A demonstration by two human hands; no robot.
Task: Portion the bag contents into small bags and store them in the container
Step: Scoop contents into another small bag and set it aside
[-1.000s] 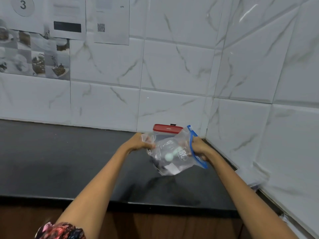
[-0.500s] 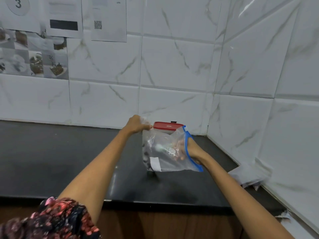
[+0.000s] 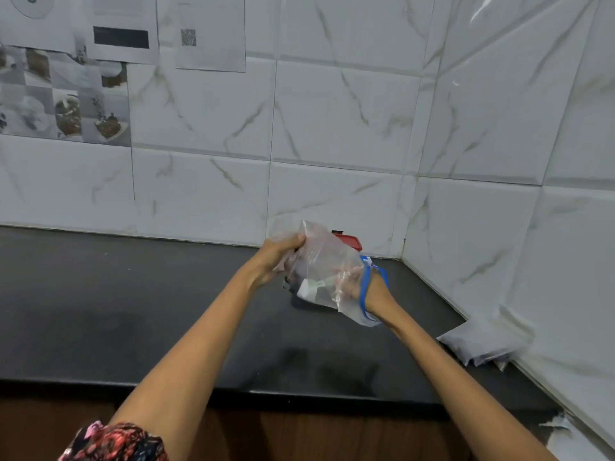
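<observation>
A clear zip bag [image 3: 324,261] with a blue zip rim is held above the black counter [image 3: 133,311], near the back corner. My left hand [image 3: 278,259] grips the bag's bunched closed end. My right hand [image 3: 349,277] is pushed in through the blue opening up to the wrist. It shows only blurred through the plastic. A white and green item [image 3: 314,287] lies inside the bag close to those fingers. Whether they hold it is unclear. Behind the bag stands a container with a red lid [image 3: 349,241], mostly hidden.
A few small flat plastic bags [image 3: 479,344] lie on the counter against the right wall. Tiled walls close off the back and right sides. Papers hang on the wall at upper left. The counter's front edge [image 3: 299,392] runs below my forearms.
My right hand has pushed deeper into the bag. My left hand has lifted and bunched the closed end, tilting the bag so its opening faces down to the right.
</observation>
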